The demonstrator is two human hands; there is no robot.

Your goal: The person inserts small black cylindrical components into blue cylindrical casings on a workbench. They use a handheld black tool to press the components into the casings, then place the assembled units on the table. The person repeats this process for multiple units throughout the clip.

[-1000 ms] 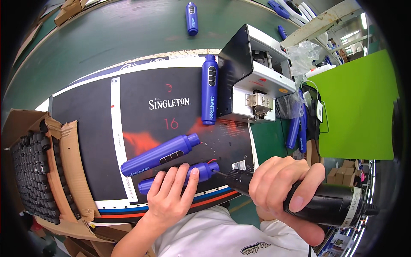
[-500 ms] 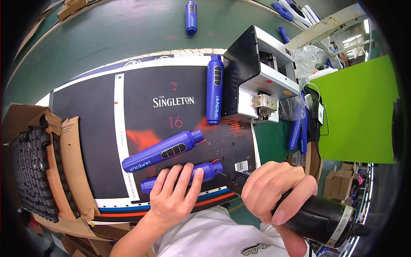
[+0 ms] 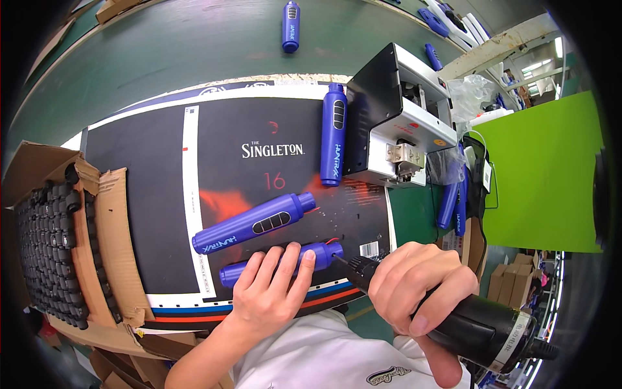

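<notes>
Under my left hand (image 3: 273, 288), a blue tubular handle (image 3: 327, 254) lies on the dark printed mat (image 3: 155, 214), held down by my fingers. A bit of red wire shows at its right end. My right hand (image 3: 421, 282) is wrapped around a black electric screwdriver (image 3: 476, 327), held nearly level. Its thin bit reaches the right end of the handle; whether it touches a screw is too small to tell. Just beyond lies a second blue handle (image 3: 254, 223) with a dark button panel facing up and red wire at its end. A third blue handle (image 3: 334, 136) lies farther back.
A black and silver machine (image 3: 398, 123) stands behind on the right. On the left, an open cardboard box (image 3: 120, 240) holds many black parts (image 3: 48, 246). Another blue handle (image 3: 290, 29) lies on the green table far back. A bright green panel (image 3: 538, 175) rises at right.
The whole view has shifted slightly, so table items appear a little to the right. Both hands keep their grip, and the screwdriver bit stays at the handle's end.
</notes>
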